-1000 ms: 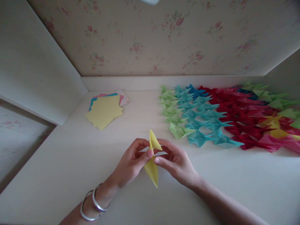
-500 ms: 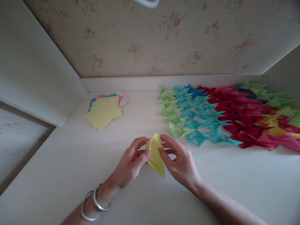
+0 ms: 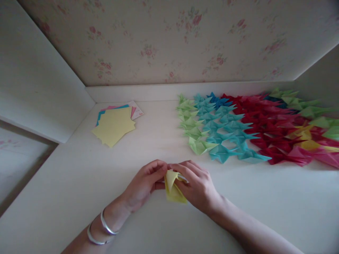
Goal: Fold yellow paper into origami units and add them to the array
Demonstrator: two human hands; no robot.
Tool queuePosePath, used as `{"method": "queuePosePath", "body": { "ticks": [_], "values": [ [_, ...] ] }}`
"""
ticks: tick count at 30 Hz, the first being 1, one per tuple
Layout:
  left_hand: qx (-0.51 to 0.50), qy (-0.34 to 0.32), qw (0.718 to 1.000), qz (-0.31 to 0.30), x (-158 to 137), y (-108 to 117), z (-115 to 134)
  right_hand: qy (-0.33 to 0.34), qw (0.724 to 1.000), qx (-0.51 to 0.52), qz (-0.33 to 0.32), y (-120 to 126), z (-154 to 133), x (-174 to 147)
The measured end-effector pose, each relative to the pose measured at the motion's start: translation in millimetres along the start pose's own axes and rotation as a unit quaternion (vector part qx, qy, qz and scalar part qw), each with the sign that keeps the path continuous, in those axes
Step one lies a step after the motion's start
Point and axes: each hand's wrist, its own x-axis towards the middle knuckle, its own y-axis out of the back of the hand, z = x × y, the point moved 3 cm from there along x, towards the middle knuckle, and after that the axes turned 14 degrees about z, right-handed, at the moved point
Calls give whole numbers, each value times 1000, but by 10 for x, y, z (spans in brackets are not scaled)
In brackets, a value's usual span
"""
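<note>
A yellow piece of origami paper [image 3: 174, 192], partly folded, is held between my two hands over the white table. My left hand [image 3: 145, 181] pinches its upper left side between thumb and fingers. My right hand [image 3: 197, 183] grips the upper right side, its thumb inside a fold and its fingers curled over the top. One flap of the paper stands up between the hands. The fingers hide the paper's upper edge and right part.
A stack of yellow paper sheets [image 3: 115, 125] lies back left, with blue and pink sheets under it. Rows of folded paper cranes fill the back right: green ones [image 3: 194, 131], turquoise ones [image 3: 222, 152] and red ones [image 3: 278, 153]. A low white ledge [image 3: 148, 91] runs along the floral wall.
The paper has been turned and bent, so a flap now stands open. My right fingers have moved over its top, and both hands are slightly lower and closer together.
</note>
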Motion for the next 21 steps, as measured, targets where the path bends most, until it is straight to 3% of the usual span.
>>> {"method": "queuePosePath", "body": {
  "ticks": [3,6,11,17,21],
  "values": [
    [-20,9,1000,4,6,24,-4,57,998,27,-7,10,-40,-8],
    [-10,17,1000,-5,4,38,0,46,998,38,-4,13,-36,0],
    [-9,36,999,-16,18,38,-9,-18,999,44,-27,8,-14,31],
    [-6,41,999,-7,27,32,-27,-198,976,89,-24,-8,35,35],
    [-21,46,999,0,33,29,-36,-180,982,49,-32,-42,52,1]
  ]
}}
